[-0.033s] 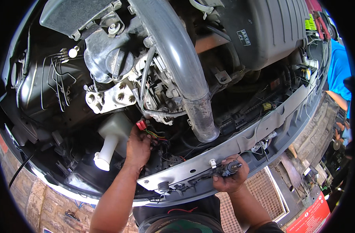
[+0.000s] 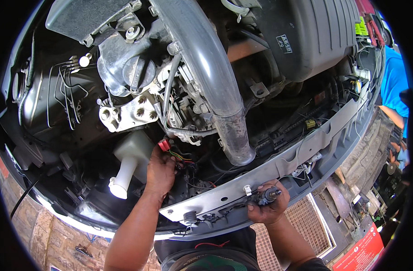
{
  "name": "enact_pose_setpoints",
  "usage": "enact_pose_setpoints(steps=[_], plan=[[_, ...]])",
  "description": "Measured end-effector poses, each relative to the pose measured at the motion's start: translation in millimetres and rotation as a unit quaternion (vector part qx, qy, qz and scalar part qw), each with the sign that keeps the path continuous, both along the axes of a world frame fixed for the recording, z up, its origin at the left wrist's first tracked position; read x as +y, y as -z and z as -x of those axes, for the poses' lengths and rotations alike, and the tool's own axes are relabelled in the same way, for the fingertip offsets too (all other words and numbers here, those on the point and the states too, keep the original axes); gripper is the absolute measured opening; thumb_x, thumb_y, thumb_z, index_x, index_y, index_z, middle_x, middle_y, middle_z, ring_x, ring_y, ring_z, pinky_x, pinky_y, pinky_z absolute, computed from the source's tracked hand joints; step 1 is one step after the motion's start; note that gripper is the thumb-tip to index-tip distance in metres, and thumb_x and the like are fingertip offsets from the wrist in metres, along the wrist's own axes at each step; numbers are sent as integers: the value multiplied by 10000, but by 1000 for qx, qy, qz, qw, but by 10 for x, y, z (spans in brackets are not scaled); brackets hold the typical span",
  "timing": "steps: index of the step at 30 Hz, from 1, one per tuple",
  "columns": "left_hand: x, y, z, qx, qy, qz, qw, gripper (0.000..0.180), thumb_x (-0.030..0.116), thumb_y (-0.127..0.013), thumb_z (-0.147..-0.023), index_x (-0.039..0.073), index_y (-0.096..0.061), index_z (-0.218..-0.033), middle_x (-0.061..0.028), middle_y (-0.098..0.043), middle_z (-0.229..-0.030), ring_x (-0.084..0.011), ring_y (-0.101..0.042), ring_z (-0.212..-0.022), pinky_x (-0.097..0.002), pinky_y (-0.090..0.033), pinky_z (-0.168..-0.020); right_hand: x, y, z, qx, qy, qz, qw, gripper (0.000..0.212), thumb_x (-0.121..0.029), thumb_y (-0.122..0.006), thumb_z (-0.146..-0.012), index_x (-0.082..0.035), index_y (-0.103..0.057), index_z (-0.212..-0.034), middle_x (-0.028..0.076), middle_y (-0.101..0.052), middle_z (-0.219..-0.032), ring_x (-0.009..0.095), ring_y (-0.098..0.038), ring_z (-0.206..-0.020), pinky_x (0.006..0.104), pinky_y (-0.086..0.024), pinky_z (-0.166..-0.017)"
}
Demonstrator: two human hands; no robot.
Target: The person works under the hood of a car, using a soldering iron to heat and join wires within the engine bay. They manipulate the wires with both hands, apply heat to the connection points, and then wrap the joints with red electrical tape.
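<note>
My left hand (image 2: 160,174) reaches down into the engine bay, its fingers closed around a red plug-like connector (image 2: 164,144). Yellow, red and dark wires (image 2: 181,156) run from beside the connector into the shadow on its right. Just left of that hand is a whitish plastic reservoir (image 2: 125,174) with a long filler neck. Over the front crossmember (image 2: 229,192), my right hand (image 2: 269,205) is wrapped around a dark, roughly cylindrical tool (image 2: 270,195) with a stepped metal end. Its exact kind is unclear, since my palm and fingers hide most of it.
A thick black intake pipe (image 2: 206,58) crosses the engine, leading down toward the crossmember. At upper right stands a large black ribbed housing (image 2: 305,40). A metal bracket (image 2: 129,113) with bolts lies left of the pipe. Another person in a blue shirt (image 2: 394,81) is at far right.
</note>
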State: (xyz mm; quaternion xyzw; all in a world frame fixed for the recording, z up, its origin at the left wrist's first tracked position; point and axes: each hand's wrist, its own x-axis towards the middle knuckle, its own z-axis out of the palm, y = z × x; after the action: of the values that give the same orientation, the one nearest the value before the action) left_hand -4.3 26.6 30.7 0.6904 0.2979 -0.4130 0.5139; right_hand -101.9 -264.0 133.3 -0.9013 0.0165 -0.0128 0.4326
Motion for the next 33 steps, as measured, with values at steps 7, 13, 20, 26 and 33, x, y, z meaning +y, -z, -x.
enact_pose_setpoints(steps=[7,13,20,26,33], plan=[[-22,25,-76,1,-7,-9,1000,476,-26,-557,-1019,27,-506,-1490,-112,-772,-982,-165,-757,-823,-305,-574,-666,5,49,-110,-12,3,30,999,506,-285,-863,-750,-42,-570,-1083,77,-700,-814,274,-687,-626,368,-553,-534],[-31,2,-105,14,-12,-7,1000,503,-27,-574,-1002,15,-500,-1498,-120,-771,-965,-175,-767,-847,-309,-585,-686,3,50,-78,2,23,17,1000,451,-306,-870,-722,-65,-611,-1002,85,-682,-795,262,-674,-607,357,-536,-530],[-30,-37,-147,33,10,3,999,567,-50,-649,-955,9,-500,-1499,-126,-776,-994,-187,-765,-900,-322,-589,-818,6,34,-90,4,33,3,999,447,-340,-860,-760,-67,-616,-1017,83,-664,-764,258,-654,-587,347,-519,-528],[-7,-34,-23,-23,31,-8,999,392,-34,-673,-956,-11,-625,-1343,-118,-790,-983,-188,-752,-925,-344,-587,-860,-19,122,275,44,126,-199,971,549,-298,-828,-921,-44,-468,-1248,176,-703,-1025,245,-715,-804,343,-602,-674],[38,-236,-32,-74,212,-33,974,213,2,-671,-950,26,-742,-1149,-174,-800,-1039,-274,-773,-962,-382,-584,-874,42,-456,-124,90,215,-491,839,570,-172,-874,-938,-100,-393,-1235,242,-715,-1102,293,-759,-919,412,-664,-825]])
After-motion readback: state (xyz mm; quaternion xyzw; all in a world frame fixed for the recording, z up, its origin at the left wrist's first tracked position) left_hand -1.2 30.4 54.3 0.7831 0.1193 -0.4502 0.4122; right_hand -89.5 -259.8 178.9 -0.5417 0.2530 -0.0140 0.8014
